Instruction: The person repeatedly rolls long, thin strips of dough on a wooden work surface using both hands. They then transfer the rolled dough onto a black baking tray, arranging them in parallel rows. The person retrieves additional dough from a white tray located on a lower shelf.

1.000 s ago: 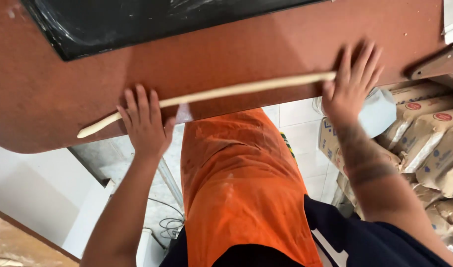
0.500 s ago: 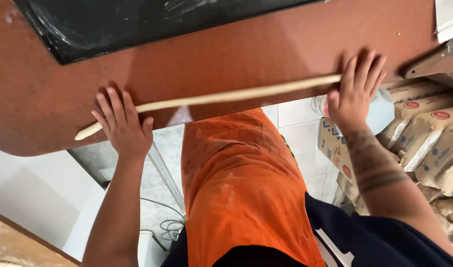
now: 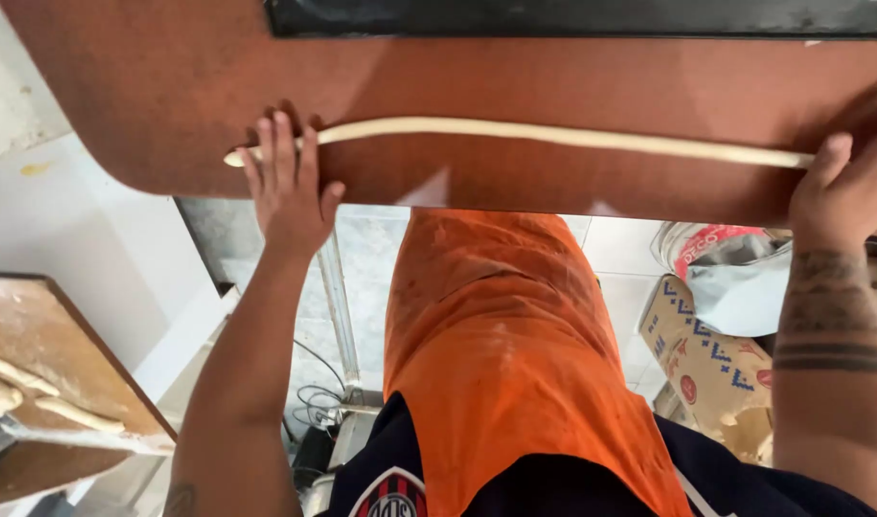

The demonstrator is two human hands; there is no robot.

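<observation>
My right hand [image 3: 855, 187] is partly cut off by the frame edge, so I cannot tell how its fingers lie; its thumb rests at the rope's right end. The dough rope [image 3: 553, 134] is long, thin, pale and smooth, stretched across the reddish-brown desk [image 3: 151, 96], whose corner is rounded. My left hand [image 3: 287, 182] lies flat with fingers spread over the rope's left end, hiding part of it. An orange apron [image 3: 496, 354] covers my front. Left, a floured wooden board [image 3: 36, 335] carries short dough pieces [image 3: 74, 414]
</observation>
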